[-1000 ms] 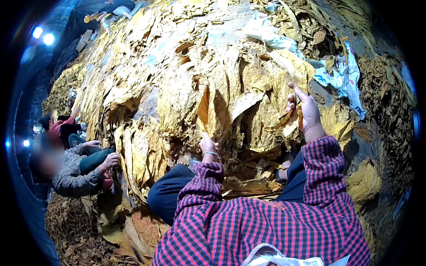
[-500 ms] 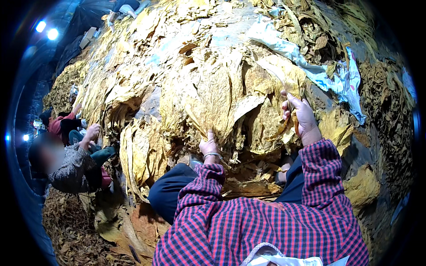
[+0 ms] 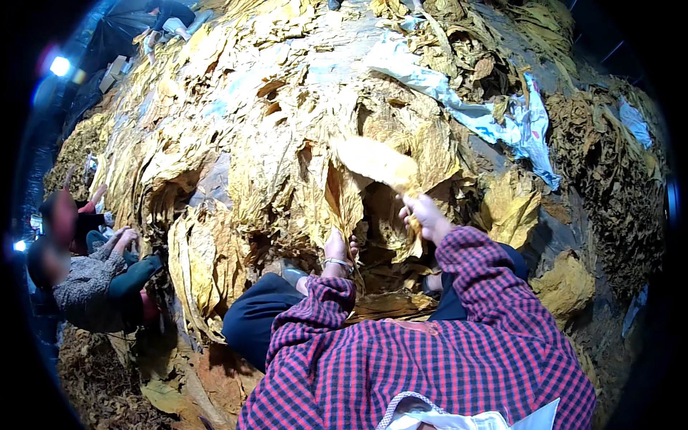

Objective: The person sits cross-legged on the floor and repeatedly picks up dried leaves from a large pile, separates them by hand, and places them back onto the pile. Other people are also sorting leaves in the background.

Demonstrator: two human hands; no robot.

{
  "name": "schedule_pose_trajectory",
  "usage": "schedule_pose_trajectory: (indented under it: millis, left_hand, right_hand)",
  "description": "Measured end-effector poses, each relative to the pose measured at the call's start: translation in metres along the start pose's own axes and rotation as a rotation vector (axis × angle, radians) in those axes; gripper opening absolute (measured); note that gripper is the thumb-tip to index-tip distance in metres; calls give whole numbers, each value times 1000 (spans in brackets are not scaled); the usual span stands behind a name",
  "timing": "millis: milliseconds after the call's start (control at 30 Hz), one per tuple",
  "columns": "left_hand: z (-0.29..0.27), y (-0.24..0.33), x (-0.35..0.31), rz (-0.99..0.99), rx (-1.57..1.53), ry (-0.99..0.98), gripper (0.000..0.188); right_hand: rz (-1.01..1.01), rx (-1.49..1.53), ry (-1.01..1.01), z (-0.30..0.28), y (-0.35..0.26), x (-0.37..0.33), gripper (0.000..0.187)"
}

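Observation:
Dried yellow tobacco leaves (image 3: 265, 150) lie heaped in front of me. My left hand (image 3: 337, 247), in a checked sleeve, is closed round the stem ends of some tobacco leaves (image 3: 342, 197) that stand up from it, folded together. To its right, my right hand (image 3: 427, 217) grips the stem end of a single broad pale leaf (image 3: 376, 162). That leaf's blade points up and to the left, over the top of the left hand's leaves. Whether the two touch I cannot tell.
Blue and white plastic sheeting (image 3: 459, 97) lies across the heap at the upper right, with darker shrivelled leaves (image 3: 595, 165) beyond it. At the left sits a person in a grey top (image 3: 89, 287); another person (image 3: 172, 18) is at the far upper left. My bent knees flank the near leaves.
My right hand has come left and lower, bringing its leaf across toward the left hand. The left hand's leaves now stand more upright and apart from the heap. The view has shifted slightly.

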State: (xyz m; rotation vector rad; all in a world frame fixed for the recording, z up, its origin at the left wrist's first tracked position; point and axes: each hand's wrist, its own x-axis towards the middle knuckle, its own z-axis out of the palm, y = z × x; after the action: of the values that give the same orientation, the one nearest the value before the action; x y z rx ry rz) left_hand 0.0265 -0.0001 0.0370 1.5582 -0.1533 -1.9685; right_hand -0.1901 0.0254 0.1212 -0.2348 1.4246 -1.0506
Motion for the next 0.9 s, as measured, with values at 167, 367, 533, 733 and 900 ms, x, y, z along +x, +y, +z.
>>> schedule_pose_trajectory:
  millis: [167, 367, 533, 733, 900]
  left_hand:
    - [-10, -12, 3, -15, -174, 54, 40]
    - [-12, -13, -1, -13, -197, 27, 38]
    - [0, -17, -20, 50, 18, -180, 47]
    - [8, -41, -10, -98, -227, -402, 38]
    - [5, -72, 14, 131, 13, -256, 20]
  right_hand:
    - [-281, -950, 173, -3, 51, 13, 46]
    - [-504, -966, 75, 6, 82, 5, 37]
    - [-266, -385, 42, 18, 67, 7, 21]
    - [-1006, -919, 213, 52, 45, -35, 39]
    - [-908, -1353, 185, 52, 56, -54, 51]
